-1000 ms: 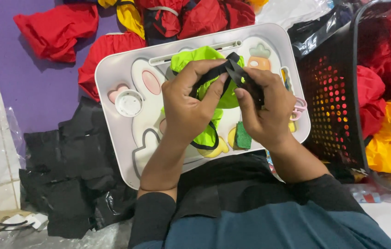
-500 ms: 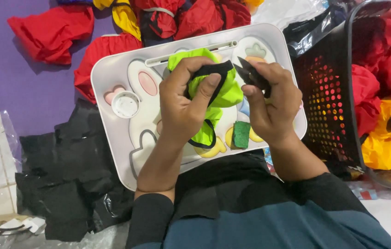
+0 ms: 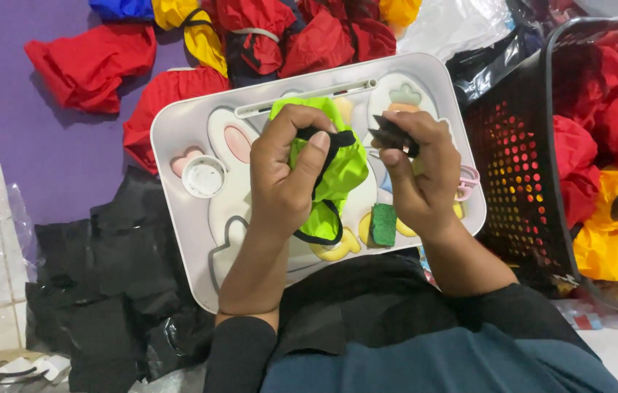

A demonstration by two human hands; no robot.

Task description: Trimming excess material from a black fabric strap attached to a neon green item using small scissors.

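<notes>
Over a white lap tray [image 3: 178,131] with a rabbit and carrot picture, my left hand [image 3: 287,175] grips a lime green cloth piece [image 3: 341,171] edged with black band. Thumb and fingers pinch the black band at the top. My right hand [image 3: 422,178] is beside it, pinching a small black strip [image 3: 394,135] between thumb and fingers. The two hands are slightly apart. A small green sponge square [image 3: 382,224] and a white round cap [image 3: 203,177] lie on the tray.
A black perforated basket [image 3: 520,167] with red and yellow cloth pieces stands at the right. Red, yellow and blue cloth pieces [image 3: 90,65] lie on the purple mat beyond the tray. Black plastic sheets [image 3: 97,291] lie at the left.
My hands have drawn apart: the right hand now holds the black strip away from the green piece, and the left hand has bunched the green cloth tighter.
</notes>
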